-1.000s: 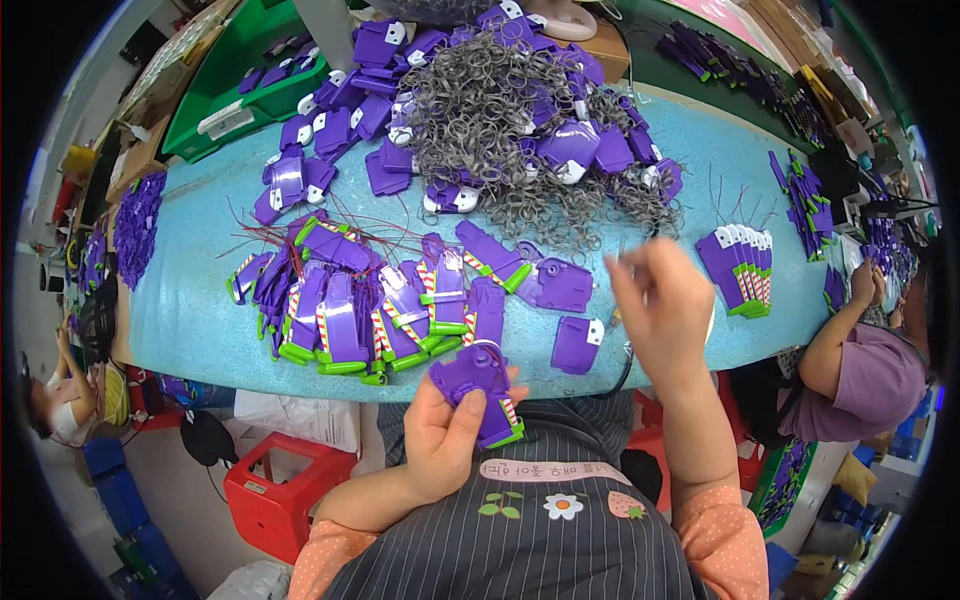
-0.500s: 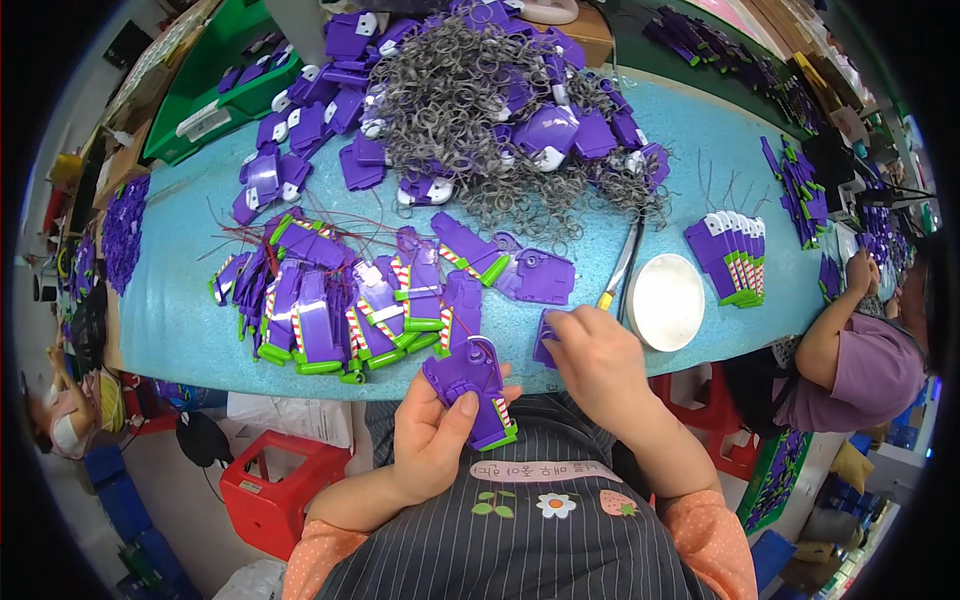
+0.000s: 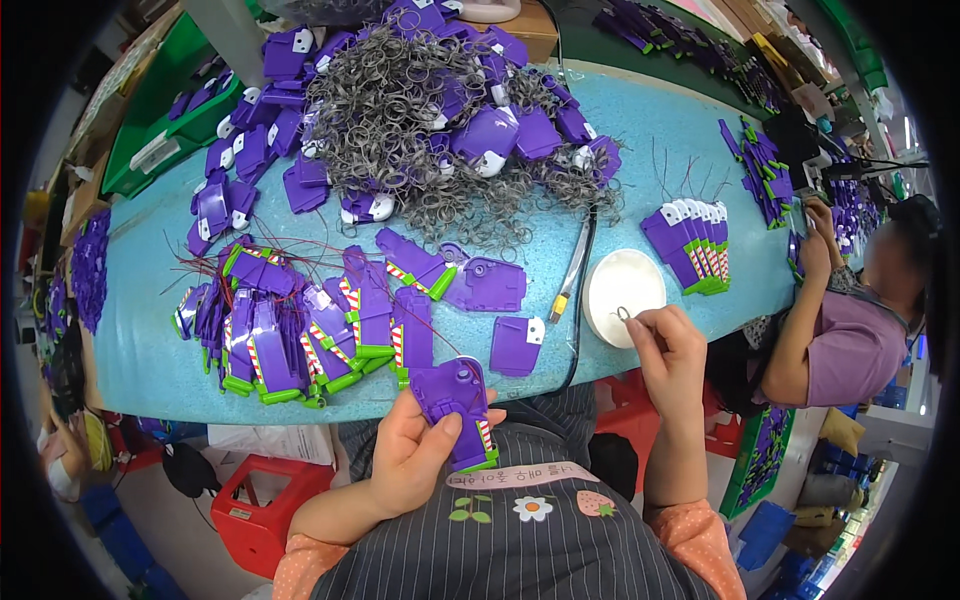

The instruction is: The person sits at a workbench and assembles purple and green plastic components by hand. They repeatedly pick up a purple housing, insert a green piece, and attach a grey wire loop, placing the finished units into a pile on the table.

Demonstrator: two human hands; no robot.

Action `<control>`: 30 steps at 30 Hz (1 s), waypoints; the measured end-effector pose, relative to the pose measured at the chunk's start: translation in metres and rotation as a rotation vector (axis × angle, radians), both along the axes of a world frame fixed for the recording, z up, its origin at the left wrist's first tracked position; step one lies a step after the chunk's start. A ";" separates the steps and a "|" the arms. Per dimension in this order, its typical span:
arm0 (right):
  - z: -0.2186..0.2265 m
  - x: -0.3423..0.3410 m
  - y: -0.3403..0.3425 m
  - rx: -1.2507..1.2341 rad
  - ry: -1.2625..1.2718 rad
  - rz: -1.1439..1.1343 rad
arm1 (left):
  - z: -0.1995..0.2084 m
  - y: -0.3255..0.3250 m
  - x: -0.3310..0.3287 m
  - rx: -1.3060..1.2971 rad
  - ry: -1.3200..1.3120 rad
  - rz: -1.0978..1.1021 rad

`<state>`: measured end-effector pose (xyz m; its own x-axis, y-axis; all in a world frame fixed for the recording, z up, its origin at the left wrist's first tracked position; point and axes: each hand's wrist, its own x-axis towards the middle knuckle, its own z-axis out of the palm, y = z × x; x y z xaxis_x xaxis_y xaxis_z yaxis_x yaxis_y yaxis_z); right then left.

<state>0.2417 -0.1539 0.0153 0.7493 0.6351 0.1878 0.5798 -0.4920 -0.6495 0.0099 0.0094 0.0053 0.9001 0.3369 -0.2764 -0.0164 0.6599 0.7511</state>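
Held part: a purple plastic wing piece (image 3: 455,405) with a green tip and red-and-white striped edge, raised just off the near table edge, above the person's striped apron (image 3: 520,545).
Left hand: the left hand (image 3: 410,455) grips the wing piece from below, thumb pressed on its face, fingers curled behind it.
Right hand: the right hand (image 3: 672,350) is at the near table edge, thumb and forefinger pinched on a small metal spring ring (image 3: 622,314); the other fingers are folded in.
White dish: a round white dish (image 3: 622,295) lies on the table just beside the right hand; the ring shows against its near rim.
Tool: a slim tool with a yellow handle (image 3: 566,290) lies left of the dish, with a dark cable running along it.
Loose part: one purple block with a white tab (image 3: 518,345) lies flat between the held piece and the tool.
Near pile: assembled purple and green wing pieces (image 3: 300,320) lie heaped to the left, with thin red wires among them.
Far pile: a large tangle of grey metal springs (image 3: 400,130) mixed with purple housings sits toward the far edge.
Stacked row: a neat row of finished pieces (image 3: 692,245) stands right of the dish.
Surface: a light blue table (image 3: 150,340).
Other person: a person in a purple shirt (image 3: 850,345) works at the right end, hands well apart from the wearer's.
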 end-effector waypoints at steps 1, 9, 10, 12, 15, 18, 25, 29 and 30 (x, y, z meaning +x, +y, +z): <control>0.001 0.000 -0.001 0.056 0.007 -0.031 | 0.001 -0.001 -0.001 -0.003 0.001 0.000; 0.032 -0.044 0.008 0.490 0.506 0.199 | 0.006 -0.006 0.000 0.358 -0.001 -0.052; 0.027 -0.051 0.016 0.513 0.547 0.289 | 0.007 -0.004 0.001 0.309 -0.008 -0.049; 0.019 -0.062 0.027 0.558 0.673 0.380 | 0.016 0.000 0.009 0.207 -0.029 -0.039; 0.012 -0.073 0.046 0.569 0.797 0.491 | 0.025 0.001 0.005 0.106 -0.064 -0.050; 0.007 -0.076 0.054 0.508 0.888 0.579 | 0.024 0.003 0.000 0.091 -0.056 -0.058; 0.004 -0.082 0.047 0.492 1.119 0.508 | 0.013 0.005 -0.008 0.148 -0.054 -0.165; -0.003 -0.077 0.037 0.402 1.008 0.554 | 0.010 0.004 -0.007 0.170 -0.059 -0.191; -0.003 -0.077 0.035 0.407 1.018 0.529 | 0.013 0.005 -0.006 0.188 -0.042 -0.222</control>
<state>0.1645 -0.1185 0.0127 0.3368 0.9383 -0.0783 -0.2174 -0.0034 -0.9761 0.0037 0.0147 0.0179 0.9667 0.1728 -0.1890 0.0793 0.4997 0.8626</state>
